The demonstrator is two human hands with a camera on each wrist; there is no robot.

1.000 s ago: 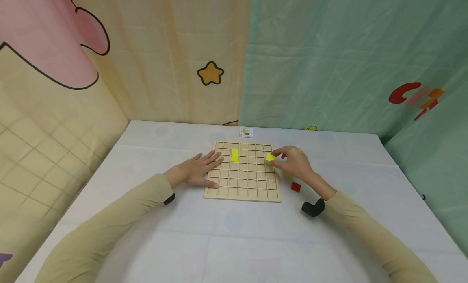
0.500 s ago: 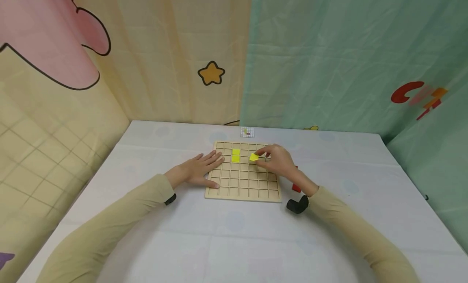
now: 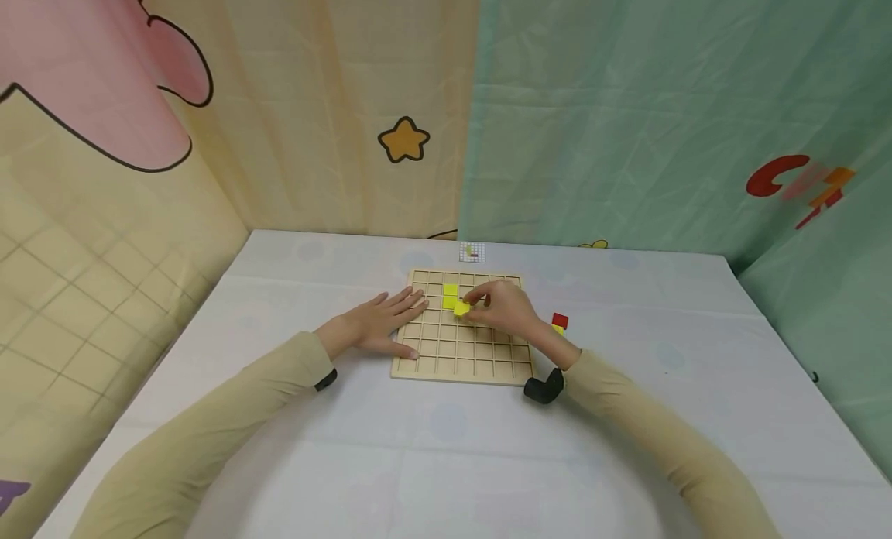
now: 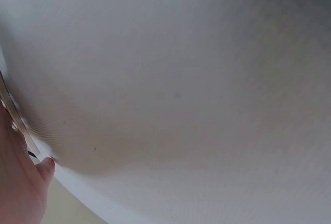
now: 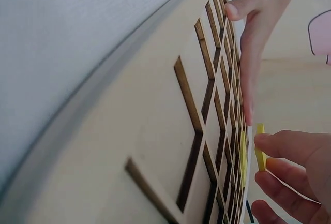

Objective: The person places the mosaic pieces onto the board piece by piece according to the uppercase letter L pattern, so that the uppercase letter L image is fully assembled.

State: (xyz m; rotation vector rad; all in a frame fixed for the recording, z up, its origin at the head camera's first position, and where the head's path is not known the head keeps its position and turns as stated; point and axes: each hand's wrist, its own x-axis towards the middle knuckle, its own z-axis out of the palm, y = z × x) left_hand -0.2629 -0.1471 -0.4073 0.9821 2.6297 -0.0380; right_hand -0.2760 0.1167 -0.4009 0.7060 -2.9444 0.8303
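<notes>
A: The grip of the right hand [image 3: 509, 307] is what, exactly?
B: A pinch, closed down to the edges of a single held yellow tile [image 3: 461, 309], which sits between thumb and fingers.

A: And the position of that tile?
B: Over the wooden board [image 3: 463, 353]; the right wrist view shows a narrow gap between the two. In the head view it overlaps the near right corner of the nearer of two placed yellow tiles [image 3: 451, 290]. Which compartment lies directly beneath it cannot be told.

A: How are the placed pair arranged?
B: In neighbouring compartments of one column, one behind the other, toward the far side of the board.

A: The left hand [image 3: 376, 326]?
B: Laid across the board's left edge, fingers spread and holding nothing. The left wrist view shows only part of it, at the lower left.

A: What lies to the right of the board?
B: A red tile [image 3: 560, 320] on the white-covered desk [image 3: 446, 454], with a loose yellow tile [image 3: 559, 331] just nearer, partly hidden by the right wrist. Whether they touch is unclear.

A: And beyond the far edge?
B: A small gridded card [image 3: 472, 252] with coloured marks, near the foot of the green curtain [image 3: 627, 121].
</notes>
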